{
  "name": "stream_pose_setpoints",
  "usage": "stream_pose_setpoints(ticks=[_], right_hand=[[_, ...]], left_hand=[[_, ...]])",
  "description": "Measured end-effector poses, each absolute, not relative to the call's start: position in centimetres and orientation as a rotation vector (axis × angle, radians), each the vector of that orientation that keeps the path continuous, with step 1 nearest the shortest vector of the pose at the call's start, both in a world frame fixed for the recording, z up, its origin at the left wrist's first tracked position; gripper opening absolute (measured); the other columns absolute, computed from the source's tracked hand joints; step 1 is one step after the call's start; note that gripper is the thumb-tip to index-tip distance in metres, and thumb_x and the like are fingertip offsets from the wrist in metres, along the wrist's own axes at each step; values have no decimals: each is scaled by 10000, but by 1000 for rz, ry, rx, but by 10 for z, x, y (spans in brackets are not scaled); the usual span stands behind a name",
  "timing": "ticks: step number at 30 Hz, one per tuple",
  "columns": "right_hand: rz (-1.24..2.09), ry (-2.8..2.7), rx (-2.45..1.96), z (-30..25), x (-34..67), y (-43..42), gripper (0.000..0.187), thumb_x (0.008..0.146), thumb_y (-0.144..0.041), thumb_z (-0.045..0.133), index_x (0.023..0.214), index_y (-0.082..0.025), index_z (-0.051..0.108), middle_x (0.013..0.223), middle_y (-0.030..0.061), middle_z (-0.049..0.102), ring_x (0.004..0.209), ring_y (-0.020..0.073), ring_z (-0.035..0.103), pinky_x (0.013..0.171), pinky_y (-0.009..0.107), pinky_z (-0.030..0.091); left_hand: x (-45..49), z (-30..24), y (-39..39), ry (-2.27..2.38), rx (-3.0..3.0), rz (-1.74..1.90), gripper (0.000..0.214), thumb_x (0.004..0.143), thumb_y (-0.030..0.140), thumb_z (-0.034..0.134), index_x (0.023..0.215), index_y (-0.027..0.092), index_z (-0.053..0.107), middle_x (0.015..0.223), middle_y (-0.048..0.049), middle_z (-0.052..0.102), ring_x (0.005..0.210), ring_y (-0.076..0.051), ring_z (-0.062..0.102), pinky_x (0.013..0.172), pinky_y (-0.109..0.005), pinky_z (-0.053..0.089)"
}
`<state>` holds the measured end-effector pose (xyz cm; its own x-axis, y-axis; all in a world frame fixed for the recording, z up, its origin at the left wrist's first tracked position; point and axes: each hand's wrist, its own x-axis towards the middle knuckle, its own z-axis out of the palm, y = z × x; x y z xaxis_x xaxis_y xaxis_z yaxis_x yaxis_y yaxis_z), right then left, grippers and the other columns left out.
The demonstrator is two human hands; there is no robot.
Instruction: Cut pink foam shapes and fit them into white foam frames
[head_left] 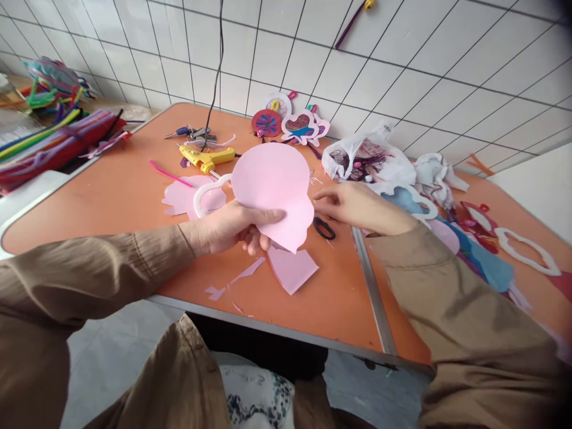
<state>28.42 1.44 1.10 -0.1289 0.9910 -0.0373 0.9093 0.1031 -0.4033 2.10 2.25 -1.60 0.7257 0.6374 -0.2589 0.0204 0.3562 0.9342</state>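
Note:
My left hand [236,229] is closed on a large pink paper cut-out [272,190], held upright above the orange table [120,196]. A white pipe-cleaner outline [205,193] sticks out behind the pink shape on its left. My right hand [353,205] hovers just right of the cut-out with fingers loosely stretched and nothing in them, close to black scissors [324,227] lying on the table. A pink paper offcut [292,268] and small scraps lie below the cut-out.
A yellow glue gun [205,158] and more pink paper [183,196] lie behind the cut-out. Finished decorated shapes [295,125] sit by the tiled wall. A white plastic bag [366,158], white outlines and blue pieces [491,262] crowd the right. Bundled pipe cleaners [49,143] lie far left.

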Motion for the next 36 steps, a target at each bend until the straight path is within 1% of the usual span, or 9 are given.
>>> stream_pose_setpoints(ticks=[2, 5, 8, 12, 17, 22, 26, 30, 36], right_hand=[[794, -1727, -1661, 11, 278, 13, 383, 882, -571, 624, 784, -209, 703, 710, 53, 688, 610, 178, 602, 538, 291, 360], [1149, -1351, -1327, 13, 263, 7, 571, 804, -769, 647, 856, -205, 724, 790, 76, 715, 703, 197, 658, 547, 288, 413], [1259, -1288, -1172, 10, 245, -2, 498, 718, -698, 806, 754, -217, 683, 713, 17, 659, 635, 149, 597, 556, 282, 419], [1199, -1218, -1144, 0, 230, -8, 366, 584, -459, 948, 684, -216, 694, 720, 3, 676, 655, 145, 576, 602, 302, 463], [1015, -1155, -1164, 2, 227, -9, 263, 619, -352, 867, 615, -221, 640, 616, -29, 591, 576, 121, 483, 534, 289, 405], [854, -1017, -1128, 2, 224, -11, 277, 661, -367, 820, 653, -229, 580, 611, -41, 503, 586, 116, 439, 537, 283, 397], [805, -1050, -1182, -6, 217, -16, 353, 742, -430, 772, 628, -251, 490, 586, -41, 406, 573, 123, 362, 515, 283, 340], [883, -1013, -1167, -8, 210, -20, 389, 704, -481, 779, 633, -250, 474, 616, -34, 445, 579, 119, 396, 524, 285, 366], [941, -994, -1189, -14, 211, -20, 458, 711, -512, 832, 613, -261, 462, 582, -16, 498, 545, 139, 439, 503, 322, 384]], left_hand=[[24, -13, 26, 699, 1168, 479, 355, 857, 402, 745, 639, 130, 681, 503, -52, 644, 366, -104, 509, 380, -232, 361], [29, -12, 33, 703, 1225, 485, 398, 902, 387, 695, 592, 139, 658, 491, -47, 627, 377, -98, 497, 408, -233, 388], [35, -14, 37, 668, 1278, 478, 376, 874, 407, 727, 614, 142, 671, 500, -49, 638, 371, -108, 501, 408, -247, 414], [35, -14, 35, 596, 1324, 463, 372, 815, 458, 805, 680, 130, 690, 523, -44, 659, 376, -120, 539, 378, -233, 406], [26, -7, 36, 518, 1377, 354, 495, 711, 576, 888, 769, 108, 739, 718, -91, 763, 519, -143, 676, 485, -227, 528], [26, -13, 35, 511, 1356, 307, 529, 700, 583, 899, 973, 150, 761, 841, -77, 790, 705, -182, 757, 661, -279, 613], [33, -23, 27, 551, 1285, 413, 614, 703, 681, 851, 922, 120, 733, 861, -136, 799, 801, -231, 782, 747, -333, 625], [36, -26, 20, 556, 1289, 484, 679, 712, 744, 802, 914, 98, 746, 793, -151, 792, 781, -242, 785, 740, -338, 628], [36, -21, 15, 591, 1276, 590, 600, 751, 699, 799, 795, 106, 724, 690, -110, 764, 639, -194, 744, 651, -297, 619]])
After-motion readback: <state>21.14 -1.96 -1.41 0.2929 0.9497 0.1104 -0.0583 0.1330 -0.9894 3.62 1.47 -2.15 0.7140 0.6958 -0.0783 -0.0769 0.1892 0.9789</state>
